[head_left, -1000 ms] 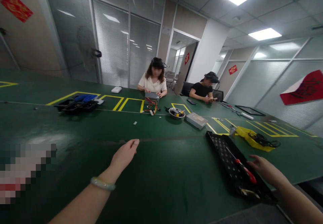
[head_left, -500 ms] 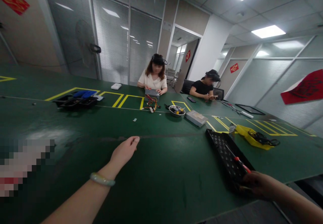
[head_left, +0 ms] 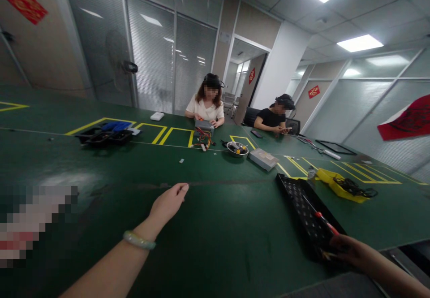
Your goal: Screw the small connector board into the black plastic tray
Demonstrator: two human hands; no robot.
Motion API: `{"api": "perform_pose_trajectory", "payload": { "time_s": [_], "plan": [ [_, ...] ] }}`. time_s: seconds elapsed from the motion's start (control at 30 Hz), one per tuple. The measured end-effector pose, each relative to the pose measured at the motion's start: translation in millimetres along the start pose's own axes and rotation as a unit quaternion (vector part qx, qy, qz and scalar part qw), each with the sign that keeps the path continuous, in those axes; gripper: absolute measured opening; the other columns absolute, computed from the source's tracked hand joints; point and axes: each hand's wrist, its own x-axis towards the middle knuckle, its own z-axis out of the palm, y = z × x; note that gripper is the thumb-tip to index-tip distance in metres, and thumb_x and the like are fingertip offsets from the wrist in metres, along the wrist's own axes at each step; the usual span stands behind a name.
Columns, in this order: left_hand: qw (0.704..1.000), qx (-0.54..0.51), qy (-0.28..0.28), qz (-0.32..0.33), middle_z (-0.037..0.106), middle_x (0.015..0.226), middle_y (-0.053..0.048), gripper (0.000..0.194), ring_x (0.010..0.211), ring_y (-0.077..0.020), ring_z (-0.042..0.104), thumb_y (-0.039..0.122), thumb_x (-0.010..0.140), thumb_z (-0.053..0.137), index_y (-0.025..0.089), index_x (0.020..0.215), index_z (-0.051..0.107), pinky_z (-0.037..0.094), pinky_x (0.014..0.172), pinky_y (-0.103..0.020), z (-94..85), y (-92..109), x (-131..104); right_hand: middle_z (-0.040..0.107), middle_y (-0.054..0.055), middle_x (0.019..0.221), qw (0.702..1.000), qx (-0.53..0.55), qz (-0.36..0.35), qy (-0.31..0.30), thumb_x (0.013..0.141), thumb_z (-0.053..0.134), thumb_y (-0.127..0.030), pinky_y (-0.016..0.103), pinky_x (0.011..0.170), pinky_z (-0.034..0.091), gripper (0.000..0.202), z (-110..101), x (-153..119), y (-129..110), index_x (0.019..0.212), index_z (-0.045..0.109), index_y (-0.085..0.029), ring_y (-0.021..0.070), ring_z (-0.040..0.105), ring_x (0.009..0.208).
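Note:
My left hand [head_left: 169, 202], with a bangle on its wrist, is held over the green table left of centre. Its fingers are curled and the thumb presses against them; whatever may be inside is hidden. At lower right, my right hand [head_left: 352, 251] is closed around the rear of a red-handled screwdriver [head_left: 323, 222]. The shaft points away from me, over a long black tray [head_left: 295, 199] with a studded floor. This hand is at the tray's near end, and its fingers are partly dark and hard to make out.
Beyond the tray are a yellow box [head_left: 342, 190] with black cables, a grey metal box [head_left: 264, 159] and a metal bowl [head_left: 237, 149] of small parts. Black bins [head_left: 104, 136] stand at left. Two people sit across the table, one behind a power supply [head_left: 204, 127] with loose wires.
The view has shifted slightly, so everything sits a little further right. My right hand and the screwdriver have moved slightly right and nearer. My left hand keeps its curled pose.

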Motion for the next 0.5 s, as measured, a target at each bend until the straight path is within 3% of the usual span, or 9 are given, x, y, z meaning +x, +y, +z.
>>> {"api": "perform_pose_trajectory", "payload": {
  "time_s": [0.2, 0.37, 0.5],
  "plan": [
    [1.000, 0.005, -0.004, -0.006, 0.070, 0.097, -0.006, 0.065, 0.077, -0.0240, 0.065, 0.066, 0.095, 0.023, 0.026, 0.134, 0.056, 0.043, 0.060, -0.030, 0.1, 2, -2, 0.074, 0.011, 0.097, 0.999, -0.022, -0.004, -0.024, 0.069, 0.066, -0.064, 0.031, 0.076, 0.055, 0.049, -1, -5, -3, 0.092, 0.074, -0.021, 0.0282, 0.069, 0.088],
    [1.000, 0.007, -0.009, -0.003, 0.069, 0.098, -0.006, 0.066, 0.081, -0.0249, 0.065, 0.067, 0.095, 0.021, 0.025, 0.134, 0.056, 0.044, 0.063, -0.031, -0.7, 2, -1, 0.071, 0.011, 0.101, 0.996, -0.042, -0.053, -0.063, 0.077, 0.063, -0.049, 0.030, 0.090, 0.051, 0.031, -7, -8, -21, 0.087, 0.078, -0.024, 0.0270, 0.066, 0.098],
    [1.000, 0.007, -0.015, -0.005, 0.069, 0.099, -0.007, 0.065, 0.078, -0.0246, 0.064, 0.066, 0.096, 0.021, 0.025, 0.134, 0.055, 0.045, 0.063, -0.032, -1.1, 1, -2, 0.071, 0.010, 0.098, 0.995, -0.075, -0.042, -0.059, 0.073, 0.066, -0.041, 0.028, 0.086, 0.052, 0.022, -6, -7, -30, 0.079, 0.076, -0.022, 0.0247, 0.066, 0.094]
  ]
}}
